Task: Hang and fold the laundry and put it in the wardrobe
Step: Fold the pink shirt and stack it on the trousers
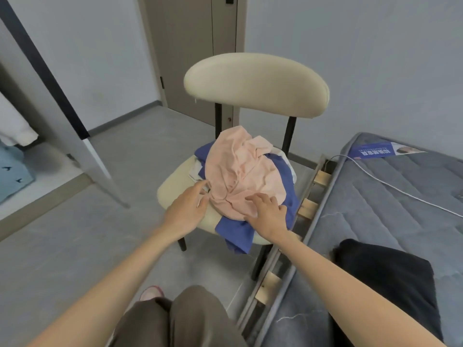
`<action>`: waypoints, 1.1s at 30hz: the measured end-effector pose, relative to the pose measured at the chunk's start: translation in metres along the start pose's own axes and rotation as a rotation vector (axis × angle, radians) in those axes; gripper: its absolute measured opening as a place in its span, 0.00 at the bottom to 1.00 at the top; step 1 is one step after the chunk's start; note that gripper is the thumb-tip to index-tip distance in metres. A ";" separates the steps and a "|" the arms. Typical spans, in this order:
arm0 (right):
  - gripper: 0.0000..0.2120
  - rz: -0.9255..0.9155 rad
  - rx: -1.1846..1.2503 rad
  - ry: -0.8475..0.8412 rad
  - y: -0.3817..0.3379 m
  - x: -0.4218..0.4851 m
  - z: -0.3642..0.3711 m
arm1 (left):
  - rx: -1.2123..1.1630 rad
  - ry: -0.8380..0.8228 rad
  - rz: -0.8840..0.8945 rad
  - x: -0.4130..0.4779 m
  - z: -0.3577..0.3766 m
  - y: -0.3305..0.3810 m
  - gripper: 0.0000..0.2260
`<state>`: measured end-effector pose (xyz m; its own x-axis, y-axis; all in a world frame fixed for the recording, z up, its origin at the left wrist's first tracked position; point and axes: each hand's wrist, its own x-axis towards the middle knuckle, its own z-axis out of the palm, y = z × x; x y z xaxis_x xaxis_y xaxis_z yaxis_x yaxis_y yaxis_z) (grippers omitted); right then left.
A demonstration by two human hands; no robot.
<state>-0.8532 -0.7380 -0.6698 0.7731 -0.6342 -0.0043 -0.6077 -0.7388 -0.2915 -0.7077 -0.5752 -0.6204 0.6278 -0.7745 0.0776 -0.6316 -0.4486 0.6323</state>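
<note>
A crumpled pink garment (240, 171) lies on top of a heap of laundry on the cream chair (175, 189). Under it lies a blue garment (240, 231) that hangs over the seat's front edge, and a bit of white cloth (194, 172) shows at the left. My left hand (186, 211) touches the pink garment's left edge, its fingertips at the fabric. My right hand (266, 214) rests on the garment's near edge with its fingers curled into the cloth.
A grey mattress (390, 221) on a slatted frame stands to the right, with a black garment (385, 279) and a white cable (400, 194) on it. An open wardrobe (37, 136) with folded clothes is at the left. A closed door (190, 56) is behind the chair.
</note>
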 end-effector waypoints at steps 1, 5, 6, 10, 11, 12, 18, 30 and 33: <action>0.21 -0.002 -0.043 0.002 0.002 0.005 0.005 | -0.013 -0.005 -0.009 0.005 0.002 -0.004 0.18; 0.12 -0.070 -0.164 0.080 0.012 0.019 0.016 | -0.049 -0.056 -0.024 0.017 0.013 -0.012 0.19; 0.10 -0.098 -0.153 0.127 0.015 0.021 0.016 | -0.053 -0.065 -0.022 0.020 0.015 -0.012 0.19; 0.11 -0.178 0.016 0.212 0.015 0.027 -0.008 | -0.046 -0.072 -0.012 0.024 0.016 -0.008 0.20; 0.11 -0.174 0.106 0.227 0.011 0.029 -0.021 | -0.062 -0.072 -0.001 0.023 0.014 -0.005 0.21; 0.11 -0.170 0.186 0.244 0.004 0.032 -0.037 | -0.091 -0.073 0.024 0.023 0.011 0.000 0.22; 0.11 -0.293 0.443 0.380 -0.048 0.033 -0.147 | -0.231 -0.047 0.236 0.018 -0.021 0.043 0.34; 0.09 -0.641 0.875 0.423 -0.136 -0.023 -0.301 | -0.359 0.344 0.290 0.009 -0.118 0.120 0.32; 0.10 -0.612 0.956 0.463 -0.150 -0.028 -0.317 | -0.295 0.446 0.279 -0.008 -0.156 0.115 0.22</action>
<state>-0.8413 -0.6820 -0.3226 0.6282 -0.4065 0.6634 0.3617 -0.6022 -0.7117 -0.7145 -0.5512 -0.4276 0.6269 -0.5545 0.5473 -0.6873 -0.0627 0.7237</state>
